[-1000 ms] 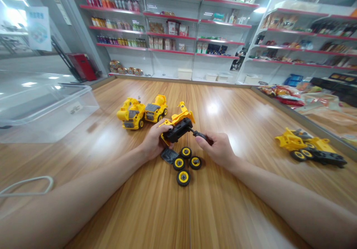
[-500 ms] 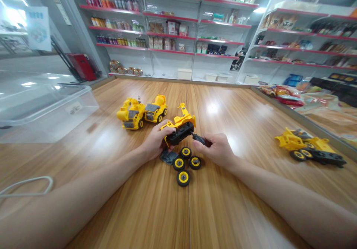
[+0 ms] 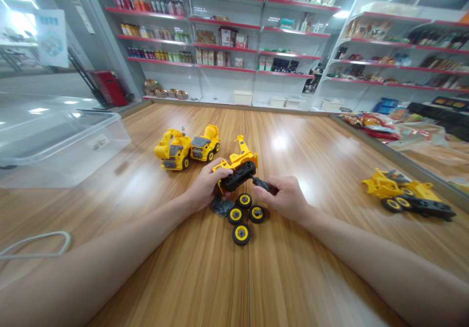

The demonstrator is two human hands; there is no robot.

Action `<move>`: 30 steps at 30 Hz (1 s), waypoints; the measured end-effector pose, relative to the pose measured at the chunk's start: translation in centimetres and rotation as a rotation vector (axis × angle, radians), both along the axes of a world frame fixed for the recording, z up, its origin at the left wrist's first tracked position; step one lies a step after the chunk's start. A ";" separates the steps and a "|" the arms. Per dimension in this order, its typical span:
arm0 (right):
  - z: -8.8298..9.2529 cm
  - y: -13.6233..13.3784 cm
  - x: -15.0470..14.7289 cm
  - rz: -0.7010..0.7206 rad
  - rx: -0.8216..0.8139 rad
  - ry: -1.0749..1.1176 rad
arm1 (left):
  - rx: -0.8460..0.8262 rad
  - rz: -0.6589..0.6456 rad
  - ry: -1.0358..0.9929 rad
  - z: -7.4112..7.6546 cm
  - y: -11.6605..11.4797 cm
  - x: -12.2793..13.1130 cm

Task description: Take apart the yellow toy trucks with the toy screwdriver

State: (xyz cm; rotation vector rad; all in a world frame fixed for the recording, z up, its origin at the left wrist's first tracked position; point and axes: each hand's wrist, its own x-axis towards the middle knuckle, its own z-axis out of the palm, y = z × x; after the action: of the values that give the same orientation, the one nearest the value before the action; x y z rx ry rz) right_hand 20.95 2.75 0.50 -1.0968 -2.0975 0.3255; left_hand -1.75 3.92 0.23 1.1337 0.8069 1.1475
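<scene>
My left hand (image 3: 208,184) is closed round a yellow and black toy truck body (image 3: 240,174), held tilted above the table with its black underside facing me. A black-handled screwdriver (image 3: 262,184) sits in my closed right hand (image 3: 287,196), its tip against the side of the black chassis. Below the truck body several loose toy wheels (image 3: 241,234), black with yellow hubs, lie on the wooden table (image 3: 198,278). Beside them, under my left hand, rests a dark grey toy part (image 3: 221,207), partly hidden.
Two assembled yellow toy trucks, an excavator-like one (image 3: 172,150) and a cement mixer (image 3: 205,143), stand at the back left. A partly built toy truck (image 3: 406,195) lies far right. A clear plastic bin (image 3: 62,146) and a white cable (image 3: 66,243) are at left.
</scene>
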 end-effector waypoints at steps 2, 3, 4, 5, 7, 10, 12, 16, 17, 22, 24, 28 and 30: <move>0.0 0.0 0.0 -0.010 0.005 -0.001 | -0.001 0.000 -0.004 0.0 0.0 0.0; 0.0 0.0 -0.1 -0.018 0.010 -0.004 | -0.002 -0.001 -0.005 0.0 0.0 0.0; 0.1 0.0 -0.1 -0.025 0.015 -0.007 | -0.002 -0.003 -0.003 0.0 0.0 0.0; 0.1 0.0 -0.1 -0.029 0.017 -0.010 | -0.003 -0.004 0.002 -0.1 -0.1 0.0; 0.1 0.0 -0.1 -0.027 0.010 -0.015 | -0.002 -0.001 0.019 -0.1 -0.1 -0.1; 0.1 -0.1 0.0 -0.012 -0.015 -0.013 | 0.003 0.003 0.034 0.0 -0.2 0.0; 0.0 -0.1 0.0 -0.010 -0.025 -0.013 | 0.009 -0.002 0.035 0.0 -0.3 0.0; 0.0 0.0 -0.1 -0.042 -0.011 -0.039 | 0.021 -0.002 0.022 -0.1 -0.2 0.0; 0.0 0.1 -0.1 -0.055 0.001 -0.046 | 0.022 0.003 0.019 -0.1 -0.1 -0.1; 0.1 -0.1 -0.2 -0.075 0.063 -0.071 | 0.024 0.011 0.012 -0.1 -0.1 0.0; 0.1 -0.2 -0.2 -0.070 0.081 -0.083 | 0.025 0.015 0.015 0.0 -0.2 0.1; 0.1 -0.2 -0.1 -0.064 0.120 -0.103 | 0.011 0.041 0.022 -0.1 -0.2 0.1; 0.1 -0.2 0.0 -0.063 0.135 -0.115 | 0.010 0.044 0.022 -0.1 -0.2 0.1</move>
State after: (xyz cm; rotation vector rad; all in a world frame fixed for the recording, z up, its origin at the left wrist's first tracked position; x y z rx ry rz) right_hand 20.90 2.56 0.57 -1.1215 -2.1459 0.0911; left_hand -1.64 3.70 0.15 1.1435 0.8471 1.1787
